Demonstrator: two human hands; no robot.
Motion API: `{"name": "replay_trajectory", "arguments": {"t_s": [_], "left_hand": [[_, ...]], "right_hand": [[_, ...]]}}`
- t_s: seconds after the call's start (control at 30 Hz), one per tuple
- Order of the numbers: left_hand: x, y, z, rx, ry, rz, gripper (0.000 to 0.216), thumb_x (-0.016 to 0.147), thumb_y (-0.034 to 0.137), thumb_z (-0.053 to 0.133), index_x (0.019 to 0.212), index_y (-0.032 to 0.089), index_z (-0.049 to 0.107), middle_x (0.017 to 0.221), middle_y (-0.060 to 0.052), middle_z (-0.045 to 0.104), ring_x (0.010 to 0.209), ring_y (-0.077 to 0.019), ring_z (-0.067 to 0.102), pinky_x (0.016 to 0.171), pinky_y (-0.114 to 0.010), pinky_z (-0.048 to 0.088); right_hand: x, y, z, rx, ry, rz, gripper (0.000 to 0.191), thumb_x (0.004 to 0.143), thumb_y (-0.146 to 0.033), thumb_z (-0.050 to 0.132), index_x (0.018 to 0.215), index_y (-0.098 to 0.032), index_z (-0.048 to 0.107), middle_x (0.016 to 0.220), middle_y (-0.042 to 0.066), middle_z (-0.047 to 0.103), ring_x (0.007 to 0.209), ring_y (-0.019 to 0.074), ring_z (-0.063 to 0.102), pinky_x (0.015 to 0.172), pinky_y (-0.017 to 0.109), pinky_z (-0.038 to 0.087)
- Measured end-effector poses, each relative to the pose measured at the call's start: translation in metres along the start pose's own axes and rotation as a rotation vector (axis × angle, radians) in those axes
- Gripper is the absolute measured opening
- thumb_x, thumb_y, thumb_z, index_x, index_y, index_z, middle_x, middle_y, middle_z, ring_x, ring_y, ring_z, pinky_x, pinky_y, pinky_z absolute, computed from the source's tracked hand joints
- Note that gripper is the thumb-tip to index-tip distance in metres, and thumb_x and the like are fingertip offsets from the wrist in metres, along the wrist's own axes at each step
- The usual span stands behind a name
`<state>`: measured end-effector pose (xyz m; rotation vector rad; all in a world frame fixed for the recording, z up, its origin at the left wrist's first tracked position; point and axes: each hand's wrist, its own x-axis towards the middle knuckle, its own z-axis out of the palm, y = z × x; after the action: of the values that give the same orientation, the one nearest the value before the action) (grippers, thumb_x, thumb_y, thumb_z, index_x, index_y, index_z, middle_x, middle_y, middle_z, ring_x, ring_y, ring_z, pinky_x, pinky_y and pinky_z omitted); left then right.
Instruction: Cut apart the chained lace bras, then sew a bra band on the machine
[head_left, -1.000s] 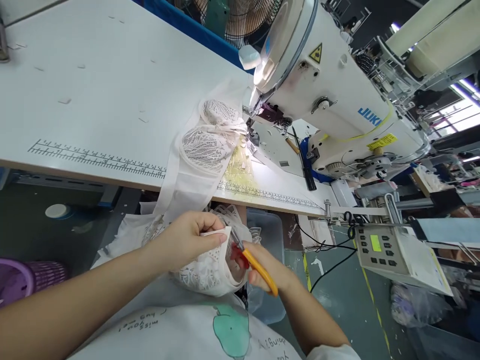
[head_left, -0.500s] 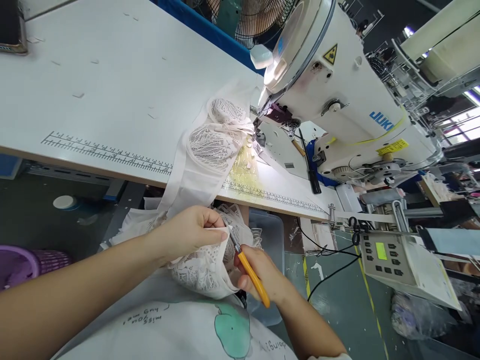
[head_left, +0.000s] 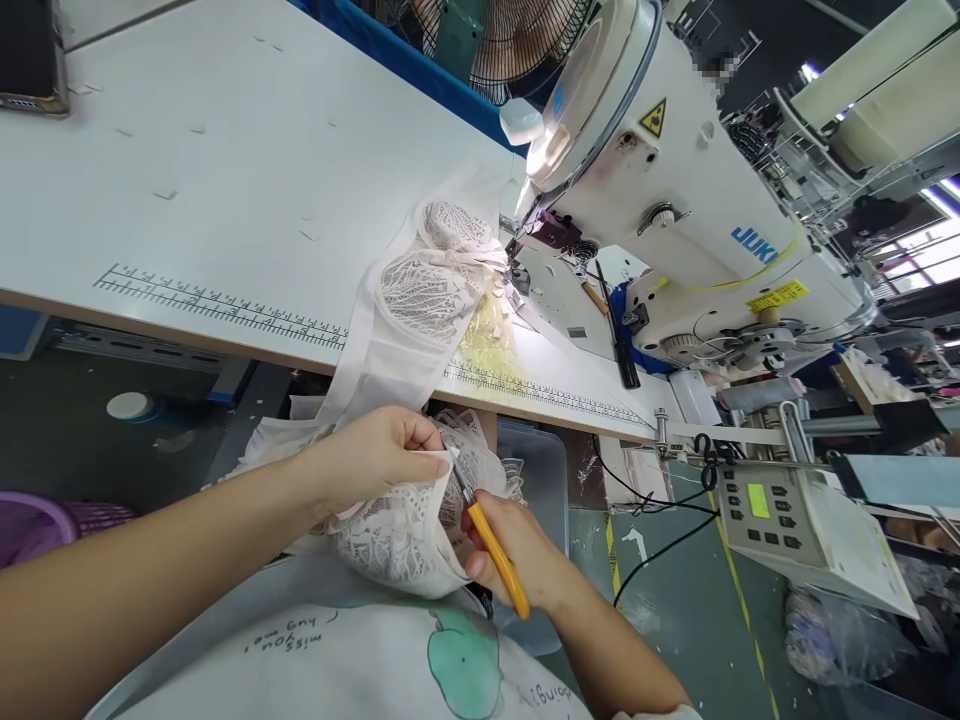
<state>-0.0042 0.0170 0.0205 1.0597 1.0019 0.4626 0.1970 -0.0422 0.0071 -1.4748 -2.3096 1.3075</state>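
My left hand (head_left: 386,452) pinches the edge of a white lace bra (head_left: 390,535) between thumb and fingers, just in front of the table. In my right hand (head_left: 514,550) is an orange-handled tool (head_left: 499,562) with a thin metal shaft. The shaft points up and left to the pinched edge, close to my left fingertips. Its tip is too small to make out. More white lace bra pieces (head_left: 424,295) lie joined on the table, running up to the sewing machine's needle area and down over the front edge.
A white sewing machine (head_left: 675,200) stands at the right of the table (head_left: 247,130), which has printed rulers. A black-handled tool (head_left: 624,360) lies beside it. Under the edge sits a grey bin (head_left: 551,490); a control box (head_left: 780,520) is at right, a purple basket (head_left: 45,520) at left.
Both hands, the pinched edge and the orange-handled tool have shifted slightly left. The grips look the same, and the pieces on the table lie as before.
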Motion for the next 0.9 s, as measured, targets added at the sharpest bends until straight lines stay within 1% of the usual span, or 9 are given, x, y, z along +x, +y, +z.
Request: {"name": "replay_trajectory", "arguments": {"t_s": [0.17,0.3,0.4,0.53,0.57,0.63,0.73,0.8,0.9], "left_hand": [[-0.002,0.002,0.001,0.004,0.022,-0.026,0.021,0.059,0.032,0.062,0.054,0.015,0.050,0.049,0.007,0.038,0.045,-0.0067,0.029,0.045,-0.020,0.021],[-0.002,0.002,0.000,-0.030,0.007,-0.031,0.023,0.057,0.033,0.063,0.053,0.015,0.048,0.048,0.007,0.037,0.045,-0.0065,0.029,0.045,-0.020,0.020],[-0.004,0.002,-0.002,-0.047,-0.005,-0.023,0.023,0.059,0.032,0.063,0.055,0.015,0.048,0.050,0.007,0.038,0.046,-0.0067,0.030,0.046,-0.020,0.022],[-0.008,0.003,-0.004,0.023,0.004,-0.006,0.024,0.062,0.035,0.062,0.056,0.015,0.048,0.050,0.007,0.037,0.046,-0.0067,0.029,0.045,-0.021,0.021],[-0.010,0.004,-0.004,0.036,0.014,0.001,0.025,0.063,0.036,0.061,0.056,0.016,0.048,0.050,0.007,0.037,0.046,-0.0067,0.028,0.045,-0.021,0.021],[-0.013,0.005,-0.005,0.042,0.052,0.024,0.025,0.064,0.036,0.060,0.057,0.016,0.047,0.051,0.007,0.037,0.047,-0.0068,0.028,0.045,-0.020,0.022],[-0.018,0.007,-0.005,0.021,0.103,0.064,0.025,0.064,0.036,0.060,0.059,0.017,0.046,0.052,0.007,0.036,0.048,-0.0068,0.029,0.046,-0.019,0.023],[-0.020,0.006,-0.005,-0.011,0.105,0.066,0.024,0.064,0.036,0.061,0.060,0.017,0.046,0.056,0.006,0.044,0.047,-0.0061,0.030,0.045,-0.019,0.022],[-0.022,0.003,-0.009,-0.077,0.058,0.046,0.028,0.066,0.036,0.060,0.059,0.017,0.040,0.070,0.002,0.058,0.045,-0.0043,0.030,0.043,-0.019,0.022]], "right_hand": [[0.000,0.002,0.005,0.047,0.043,0.004,0.062,0.068,-0.082,0.022,0.065,-0.021,0.032,0.055,-0.003,0.038,0.047,0.0103,0.035,0.047,0.024,0.029],[0.002,0.009,0.013,0.073,0.116,0.015,0.056,0.073,-0.075,0.031,0.059,-0.021,0.029,0.052,-0.004,0.035,0.046,0.0091,0.031,0.045,0.023,0.025],[0.005,0.016,0.019,0.130,0.179,-0.021,0.051,0.075,-0.068,0.038,0.056,-0.021,0.030,0.048,-0.005,0.033,0.044,0.0081,0.028,0.042,0.022,0.022],[0.004,0.018,0.018,0.208,0.295,-0.048,0.046,0.078,-0.061,0.041,0.057,-0.020,0.033,0.049,-0.005,0.032,0.044,0.0083,0.029,0.041,0.022,0.024],[0.002,0.017,0.016,0.220,0.331,-0.041,0.044,0.077,-0.059,0.044,0.059,-0.020,0.035,0.051,-0.005,0.034,0.045,0.0086,0.030,0.042,0.022,0.024],[-0.002,0.010,0.011,0.251,0.386,-0.053,0.039,0.075,-0.055,0.052,0.065,-0.019,0.043,0.054,-0.004,0.041,0.048,0.0096,0.036,0.044,0.022,0.029],[-0.007,-0.004,0.009,0.227,0.392,-0.163,0.030,0.072,-0.046,0.061,0.075,-0.018,0.052,0.063,0.000,0.053,0.054,0.0118,0.046,0.051,0.023,0.037],[-0.005,-0.012,0.013,0.123,0.387,-0.244,0.022,0.073,-0.038,0.059,0.071,-0.018,0.051,0.062,0.000,0.054,0.056,0.0124,0.047,0.053,0.024,0.037],[0.003,-0.021,0.023,-0.024,0.394,-0.286,0.019,0.072,-0.028,0.054,0.060,-0.019,0.043,0.055,-0.002,0.048,0.050,0.0110,0.040,0.049,0.023,0.031]]}}
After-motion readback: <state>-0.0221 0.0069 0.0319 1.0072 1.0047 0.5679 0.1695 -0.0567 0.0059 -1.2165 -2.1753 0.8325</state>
